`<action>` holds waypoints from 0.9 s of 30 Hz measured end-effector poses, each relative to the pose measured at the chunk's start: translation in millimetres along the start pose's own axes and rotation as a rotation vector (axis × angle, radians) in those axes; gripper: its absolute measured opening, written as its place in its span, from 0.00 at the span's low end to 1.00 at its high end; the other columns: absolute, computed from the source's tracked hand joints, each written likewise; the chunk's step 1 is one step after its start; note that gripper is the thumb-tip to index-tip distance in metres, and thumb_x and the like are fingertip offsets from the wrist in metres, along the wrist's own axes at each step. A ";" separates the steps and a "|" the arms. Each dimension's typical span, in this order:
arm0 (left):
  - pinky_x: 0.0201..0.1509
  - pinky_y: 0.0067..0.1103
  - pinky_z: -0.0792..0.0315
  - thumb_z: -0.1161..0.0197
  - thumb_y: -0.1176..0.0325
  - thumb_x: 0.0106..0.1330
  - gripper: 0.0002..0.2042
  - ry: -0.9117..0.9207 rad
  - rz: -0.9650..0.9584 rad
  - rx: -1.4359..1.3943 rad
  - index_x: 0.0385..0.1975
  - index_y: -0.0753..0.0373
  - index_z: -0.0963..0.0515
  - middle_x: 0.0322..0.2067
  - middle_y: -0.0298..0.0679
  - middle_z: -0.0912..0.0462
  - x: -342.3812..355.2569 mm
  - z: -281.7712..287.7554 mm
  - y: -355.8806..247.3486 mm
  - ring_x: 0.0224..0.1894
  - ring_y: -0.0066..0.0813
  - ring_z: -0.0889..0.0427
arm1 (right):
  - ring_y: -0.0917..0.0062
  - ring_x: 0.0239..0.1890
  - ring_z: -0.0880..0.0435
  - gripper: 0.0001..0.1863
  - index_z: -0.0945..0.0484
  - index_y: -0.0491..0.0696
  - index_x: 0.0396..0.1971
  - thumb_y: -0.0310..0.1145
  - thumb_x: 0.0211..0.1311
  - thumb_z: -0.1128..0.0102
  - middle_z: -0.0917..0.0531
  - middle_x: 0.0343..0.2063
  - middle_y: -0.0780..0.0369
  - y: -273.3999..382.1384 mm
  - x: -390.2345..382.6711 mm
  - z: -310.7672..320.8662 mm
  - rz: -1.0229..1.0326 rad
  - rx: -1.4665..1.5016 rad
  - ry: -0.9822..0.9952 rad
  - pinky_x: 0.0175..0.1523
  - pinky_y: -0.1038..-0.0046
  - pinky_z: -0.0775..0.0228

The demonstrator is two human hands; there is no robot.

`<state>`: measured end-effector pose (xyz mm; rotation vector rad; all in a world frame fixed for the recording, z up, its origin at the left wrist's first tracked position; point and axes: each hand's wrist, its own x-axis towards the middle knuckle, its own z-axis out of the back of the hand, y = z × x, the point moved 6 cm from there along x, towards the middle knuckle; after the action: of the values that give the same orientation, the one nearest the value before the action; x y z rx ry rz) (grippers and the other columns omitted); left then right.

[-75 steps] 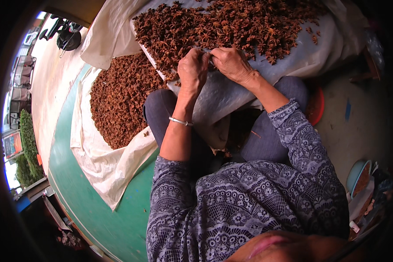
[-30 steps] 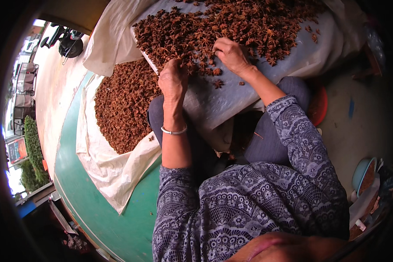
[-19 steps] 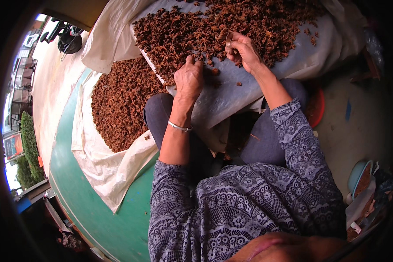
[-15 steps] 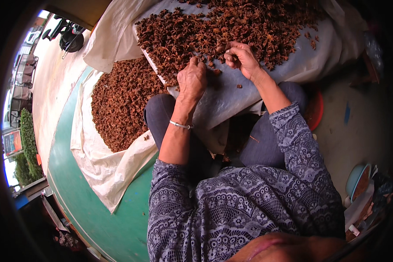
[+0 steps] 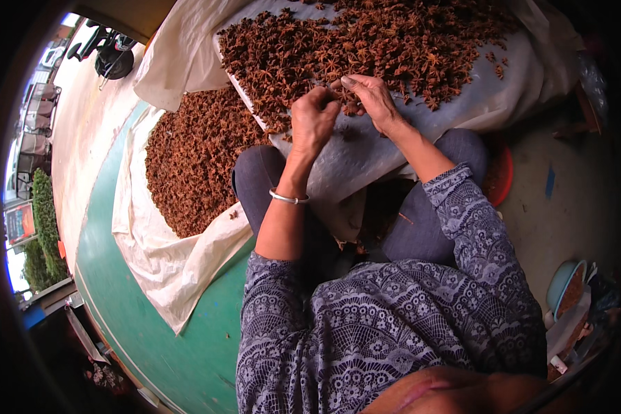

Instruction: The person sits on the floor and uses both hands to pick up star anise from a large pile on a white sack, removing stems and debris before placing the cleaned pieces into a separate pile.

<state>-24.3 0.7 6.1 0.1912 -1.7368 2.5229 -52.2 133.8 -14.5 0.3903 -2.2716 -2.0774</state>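
Note:
A broad heap of dried brown star anise lies on a pale plastic sheet over a raised surface in front of me. At its near edge, my left hand is closed, fingers curled and thumb pressed against them. Close to its right, my right hand has its thumb and fingers drawn together, pointing toward the left hand. The fingertips nearly meet above the star anise. Whatever is between the fingers of either hand is too small or hidden to make out.
Lower on the left, a larger star anise pile rests on a cream cloth over a green floor. A red basin is beside my right knee. A blue bowl stands farther right. A motorbike is parked far left.
My left hand has shifted a little to the right, and my right hand has moved left and slightly nearer me. The two hands are now closer together.

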 end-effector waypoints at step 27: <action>0.20 0.17 0.29 0.40 0.67 0.63 0.10 0.658 0.115 -0.398 0.33 0.69 0.20 0.19 0.38 0.21 -21.7 12.1 -39.2 0.17 0.21 0.24 | 0.90 0.19 0.38 0.15 0.23 0.41 0.29 0.39 0.67 0.47 0.32 0.15 0.71 30.6 -7.0 17.9 0.354 -0.455 -0.065 0.24 0.83 0.43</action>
<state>2.9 3.7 43.6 -0.6910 -1.9051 1.8985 -53.8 155.0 14.7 -0.0954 -1.6581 -2.3289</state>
